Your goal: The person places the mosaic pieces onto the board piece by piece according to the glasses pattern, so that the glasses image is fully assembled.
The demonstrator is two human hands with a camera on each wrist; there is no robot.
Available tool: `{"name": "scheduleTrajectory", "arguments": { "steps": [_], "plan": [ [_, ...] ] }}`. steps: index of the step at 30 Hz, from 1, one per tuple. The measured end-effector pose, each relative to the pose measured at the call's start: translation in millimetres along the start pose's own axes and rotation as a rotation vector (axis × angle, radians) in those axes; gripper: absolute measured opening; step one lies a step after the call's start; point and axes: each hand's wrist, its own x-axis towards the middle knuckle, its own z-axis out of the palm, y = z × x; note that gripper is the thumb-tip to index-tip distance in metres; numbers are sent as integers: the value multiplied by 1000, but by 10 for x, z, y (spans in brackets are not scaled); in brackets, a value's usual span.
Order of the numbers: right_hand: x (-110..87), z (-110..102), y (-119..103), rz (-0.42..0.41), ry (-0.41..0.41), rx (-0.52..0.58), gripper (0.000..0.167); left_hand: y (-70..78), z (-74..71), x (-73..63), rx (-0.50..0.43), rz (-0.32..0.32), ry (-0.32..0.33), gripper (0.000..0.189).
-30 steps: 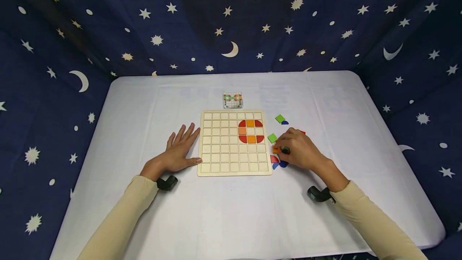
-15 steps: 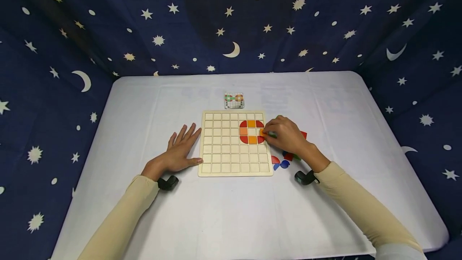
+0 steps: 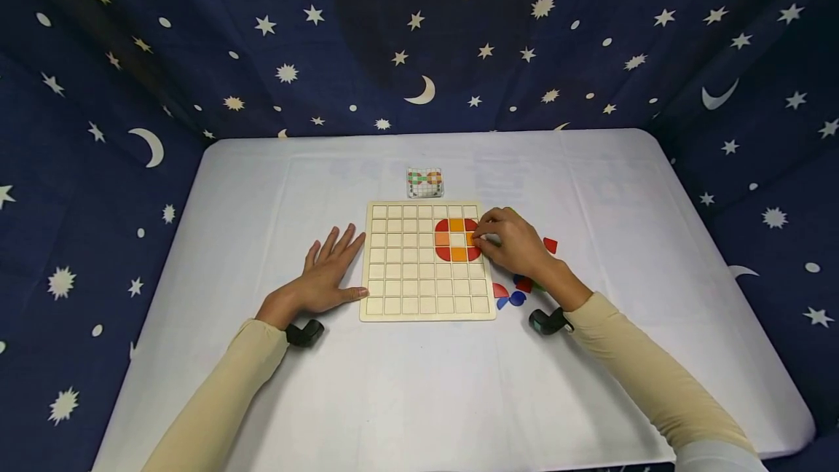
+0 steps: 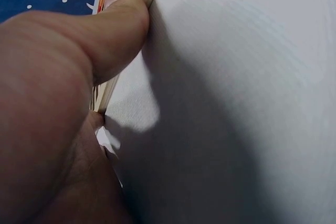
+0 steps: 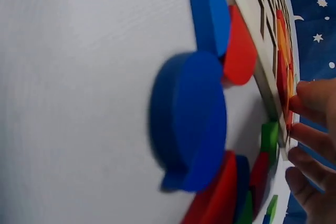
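Note:
A wooden grid board (image 3: 400, 268) lies mid-table, several red corner pieces and orange squares forming a ring on its right side. My right hand (image 3: 514, 242) is over the board's right edge, thumb and fingertips pinching an orange square tile (image 3: 470, 239) at the ring's right side. The hand partly hides that tile. In the right wrist view, the fingertips (image 5: 299, 103) are right at the coloured pieces. My left hand (image 3: 321, 279) lies spread at the board's left edge; its thumb (image 4: 118, 30) presses on the rim in the left wrist view.
Beside the board's lower right are loose blue pieces (image 3: 517, 299), a red quarter-round piece (image 3: 500, 290) and a red square (image 3: 524, 284). Another red piece (image 3: 550, 245) lies further right. A small pattern card (image 3: 424, 183) lies behind the board. A starry curtain (image 3: 295, 42) stands beyond the table.
My right hand has moved left and up from the loose pieces, bringing the orange square tile to the gap in the ring's right side. My left hand has stayed in place.

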Motion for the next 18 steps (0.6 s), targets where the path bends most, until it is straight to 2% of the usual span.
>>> {"name": "scheduleTrajectory", "arguments": {
  "steps": [7,10,14,18],
  "plan": [
    [2,-26,9,29,-37,75,21,0,-1,-6,-5,1,-2,100],
    [-26,-66,32,46,-18,115,19,-4,-1,-3,-3,1,2,100],
    [-161,-142,41,72,11,113,17,-4,-4,5,-5,1,2,101],
    [-376,-218,27,104,-39,67,22,-12,1,12,-3,2,-1,101]
  ]
}}
